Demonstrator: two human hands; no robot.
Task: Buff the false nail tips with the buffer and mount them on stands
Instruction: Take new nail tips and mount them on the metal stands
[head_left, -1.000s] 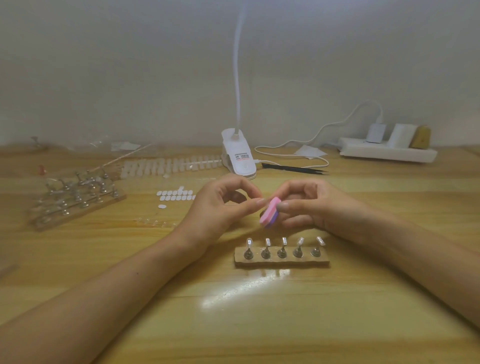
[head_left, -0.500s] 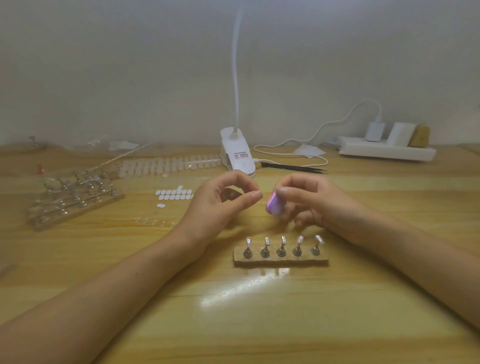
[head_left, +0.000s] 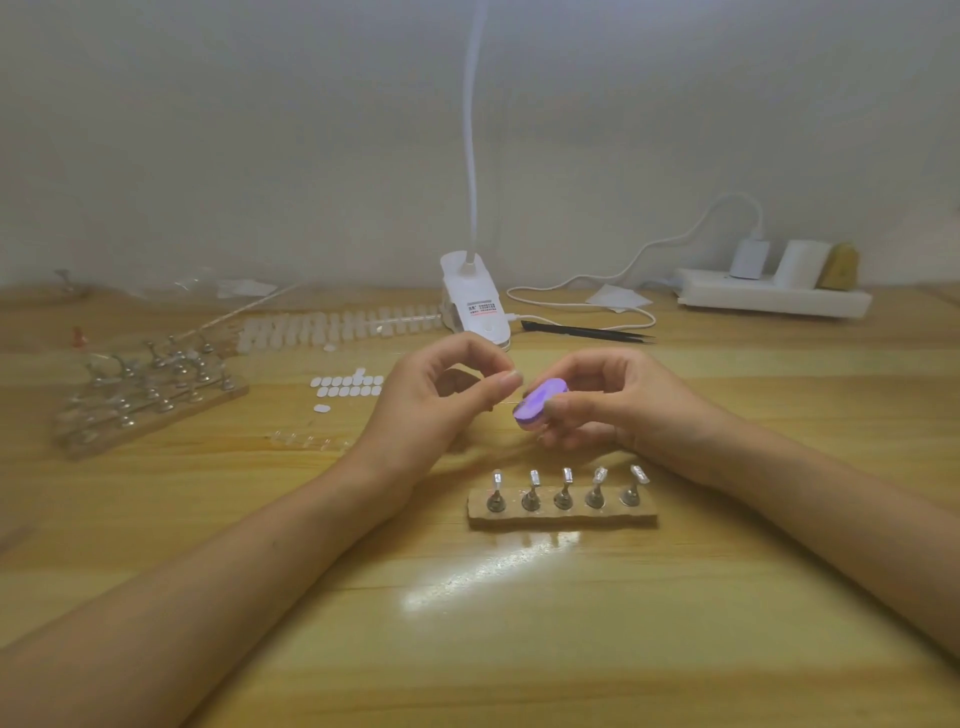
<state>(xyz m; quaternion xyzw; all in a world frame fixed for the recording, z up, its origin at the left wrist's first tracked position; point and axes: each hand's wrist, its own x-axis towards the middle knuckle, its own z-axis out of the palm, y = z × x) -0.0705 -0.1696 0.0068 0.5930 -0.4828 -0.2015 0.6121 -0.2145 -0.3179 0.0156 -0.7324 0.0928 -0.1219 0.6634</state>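
My right hand grips a small pink and purple buffer block, its purple face turned up. My left hand pinches thumb and forefinger together just left of the buffer; a clear false nail tip between them is too small to make out. In front of both hands a small wooden stand base carries several metal stands, each topped with a clear nail tip.
A second wooden base with several bare metal stands lies at the left. Rows of loose nail tips and white adhesive dots lie behind my left hand. A clip lamp, black tweezers and a power strip stand at the back.
The buffer has turned in my right hand from its pink edge to its purple face, and both hands have lifted slightly away from the stand base.
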